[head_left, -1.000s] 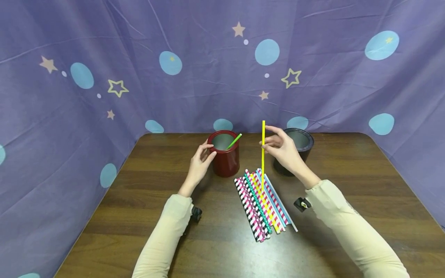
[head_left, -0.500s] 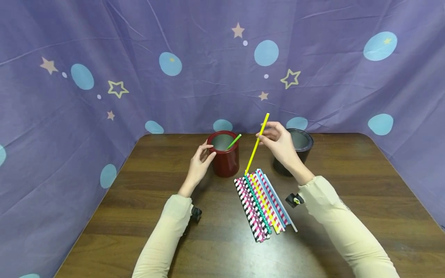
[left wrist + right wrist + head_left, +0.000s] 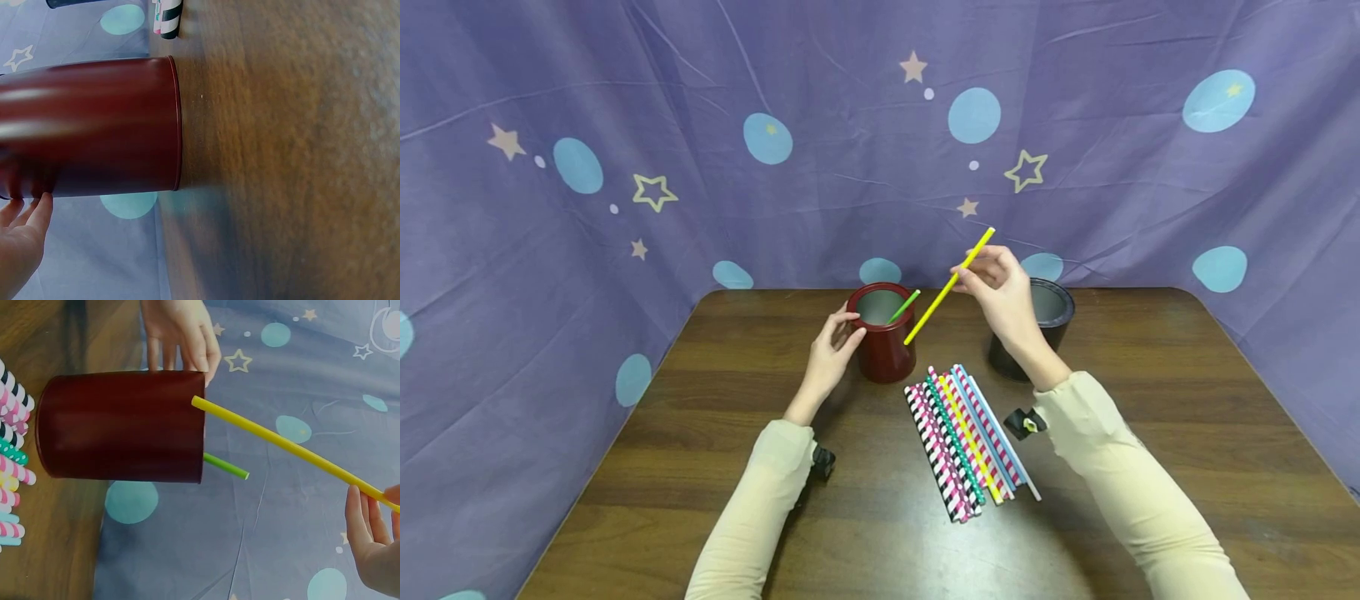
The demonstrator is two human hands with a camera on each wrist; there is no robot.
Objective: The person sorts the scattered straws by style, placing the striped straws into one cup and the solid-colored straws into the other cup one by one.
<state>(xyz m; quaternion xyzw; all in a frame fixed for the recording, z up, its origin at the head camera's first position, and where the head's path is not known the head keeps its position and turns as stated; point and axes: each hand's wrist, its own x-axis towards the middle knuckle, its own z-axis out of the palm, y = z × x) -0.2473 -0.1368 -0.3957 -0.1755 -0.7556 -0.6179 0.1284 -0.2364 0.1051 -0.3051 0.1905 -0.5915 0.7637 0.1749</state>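
My right hand (image 3: 1002, 292) pinches a plain yellow straw (image 3: 943, 294) between thumb and fingers. The straw slants down to the left, its lower end overlapping the front of a red can (image 3: 887, 354) in the head view; the right wrist view has that tip near the can's rim. With thumb and fingers, my left hand (image 3: 832, 350) holds the can at its left rim; fingertips lie against the wall in the left wrist view. A green straw (image 3: 905, 307) leans inside the can, its top sticking out on the right.
A row of patterned paper straws (image 3: 958, 450), striped, dotted and plain, lies on the wooden table (image 3: 865, 517) in front of the cans. Behind my right hand stands a black can (image 3: 1054, 321), partly hidden. A purple curtain (image 3: 820, 208) hangs behind the table.
My right hand has risen and moved slightly left with the yellow straw. The straw has tilted from upright to slanting, its lower end swinging from above the straw row to the red can.
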